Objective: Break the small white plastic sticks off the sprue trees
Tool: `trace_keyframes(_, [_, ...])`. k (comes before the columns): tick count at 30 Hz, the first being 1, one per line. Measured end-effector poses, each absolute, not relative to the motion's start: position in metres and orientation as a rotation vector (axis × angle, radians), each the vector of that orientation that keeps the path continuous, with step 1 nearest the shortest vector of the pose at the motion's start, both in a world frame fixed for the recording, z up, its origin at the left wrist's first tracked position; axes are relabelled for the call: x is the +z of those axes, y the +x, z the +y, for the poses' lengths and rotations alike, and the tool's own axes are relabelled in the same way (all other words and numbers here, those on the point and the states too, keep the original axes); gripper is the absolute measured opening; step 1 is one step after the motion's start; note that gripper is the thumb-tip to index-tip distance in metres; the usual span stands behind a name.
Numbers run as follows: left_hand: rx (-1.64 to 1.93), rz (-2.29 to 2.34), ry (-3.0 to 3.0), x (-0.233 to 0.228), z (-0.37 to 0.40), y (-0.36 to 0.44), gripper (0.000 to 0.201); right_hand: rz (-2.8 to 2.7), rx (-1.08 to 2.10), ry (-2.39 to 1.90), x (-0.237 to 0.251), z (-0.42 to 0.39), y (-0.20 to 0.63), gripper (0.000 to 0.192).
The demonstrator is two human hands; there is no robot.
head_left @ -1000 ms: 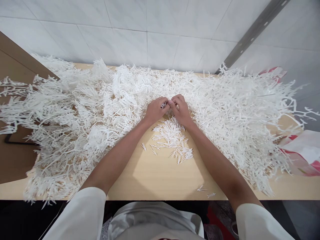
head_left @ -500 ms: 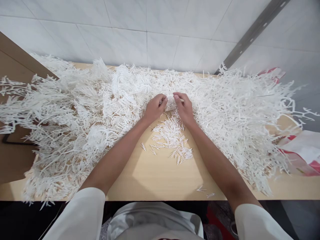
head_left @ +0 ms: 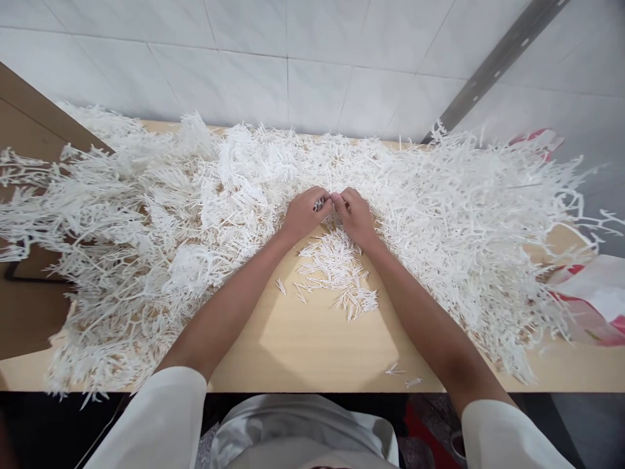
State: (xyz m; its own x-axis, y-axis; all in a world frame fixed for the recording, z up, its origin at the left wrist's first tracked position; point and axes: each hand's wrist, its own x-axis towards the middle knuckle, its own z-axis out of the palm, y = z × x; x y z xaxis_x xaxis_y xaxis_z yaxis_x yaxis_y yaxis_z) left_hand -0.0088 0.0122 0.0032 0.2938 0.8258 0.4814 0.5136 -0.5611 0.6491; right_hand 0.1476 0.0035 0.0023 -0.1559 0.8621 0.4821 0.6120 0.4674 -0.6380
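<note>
My left hand (head_left: 306, 212) is closed, and a bit of white branching plastic piece (head_left: 319, 204) shows inside its curled fingers. Right beside it, fingertips meeting the left ones, my right hand (head_left: 355, 215) is pinched shut; what lies between its fingertips is too small and covered to make out. Below both hands, a small pile of short white plastic sticks (head_left: 336, 264) lies on the wooden table (head_left: 312, 352). Around the hands spreads a large heap of white branching plastic pieces (head_left: 234, 195).
A cardboard box (head_left: 34, 312) stands at the left, partly covered by the heap. A red and white plastic bag (head_left: 596, 293) lies at the right. Behind the table are a tiled wall (head_left: 317, 85) and a slanting metal post (head_left: 493, 71). A few loose sticks (head_left: 414, 382) lie near the front edge.
My hands have come together: the right has moved left and its fingers have closed, so the fingertips now meet. The small pile of sticks looks the same.
</note>
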Motion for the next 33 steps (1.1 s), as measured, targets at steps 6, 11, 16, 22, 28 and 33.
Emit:
trace_keyframes(6, [1.325,1.312,1.916,0.001,0.019,-0.013,0.018,-1.926,0.504,-1.066,0.014,-0.014,0.14,0.046])
trace_keyframes(11, [1.344,1.153,1.868,-0.002,0.019,-0.012,0.023,-1.43,0.436,-1.25,0.007,-0.006,0.146,0.037])
trace_keyframes(16, [1.331,1.057,1.878,-0.002,0.02,-0.013,0.028,-1.519,0.407,-1.278,-0.002,0.005,0.148,0.041])
trace_keyframes(22, [1.324,1.054,1.917,0.0,0.017,-0.013,0.03,-1.841,0.46,-1.184,0.0,0.003,0.142,0.042])
trace_keyframes(28, [1.308,1.089,1.923,0.001,0.017,-0.013,0.03,-1.954,0.417,-1.178,-0.004,0.006,0.144,0.039])
trace_keyframes(33, [1.324,1.14,1.947,-0.002,0.017,-0.011,0.032,-1.871,0.292,-1.208,-0.003,0.004,0.145,0.033])
